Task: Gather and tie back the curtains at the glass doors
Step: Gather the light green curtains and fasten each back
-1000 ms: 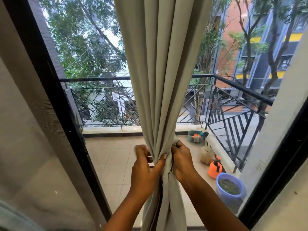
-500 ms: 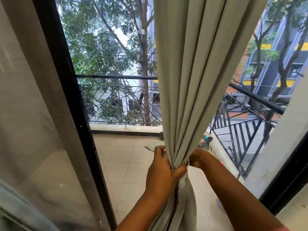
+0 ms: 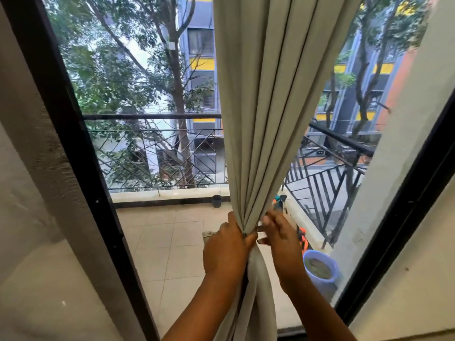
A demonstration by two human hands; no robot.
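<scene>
Left hand: the left hand is wrapped around the gathered waist of the curtain, with the thumb across the front of the folds, so it holds the bundle tight.
Right hand: the right hand is at the right side of the same waist, its fingers curled at the fabric; they are blurred, but they seem to pinch a thin tie or a fold there.
Curtain: the beige cloth hangs in front of the glass door, narrow at the hands and loose below them.
Tie: a small dark piece shows at the waist between the two hands; I cannot tell if it is a cord or a clip.
Step in hand: gathering looks finished, and the fastening is in work.
Next move: I judge the left hand must keep the squeeze while the right closes the tie around the bundle.
Outside: a balcony railing and a blue pot stand behind the glass.
</scene>
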